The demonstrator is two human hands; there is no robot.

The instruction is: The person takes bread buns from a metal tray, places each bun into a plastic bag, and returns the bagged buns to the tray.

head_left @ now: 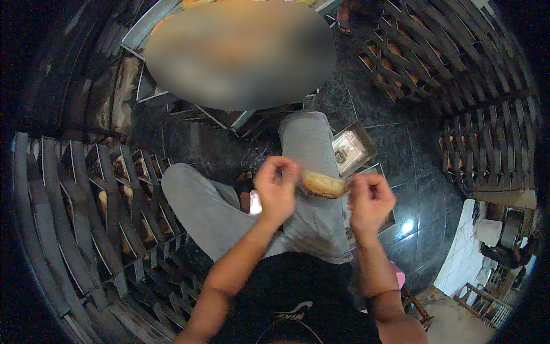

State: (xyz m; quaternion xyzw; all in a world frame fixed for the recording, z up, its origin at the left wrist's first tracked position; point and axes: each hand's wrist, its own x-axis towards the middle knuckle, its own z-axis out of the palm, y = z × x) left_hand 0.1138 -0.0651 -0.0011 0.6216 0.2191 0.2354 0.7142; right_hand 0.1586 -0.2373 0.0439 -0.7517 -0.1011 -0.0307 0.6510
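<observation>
Over my grey-trousered right thigh, an oblong golden bread roll hangs level between my two hands. My left hand is closed in a pinch at the roll's left end. At the opposite end, the fingers of my right hand are pinched together too. Whether a clear wrapper surrounds the roll cannot be made out. Just beyond my right knee, a metal box on the floor holds clear plastic and something white.
Tall racks of dark trays with breads stand at my left and far right. Ahead, a large metal tray is mostly covered by a blur. Dark tiled floor lies to the right, with a wooden chair beyond.
</observation>
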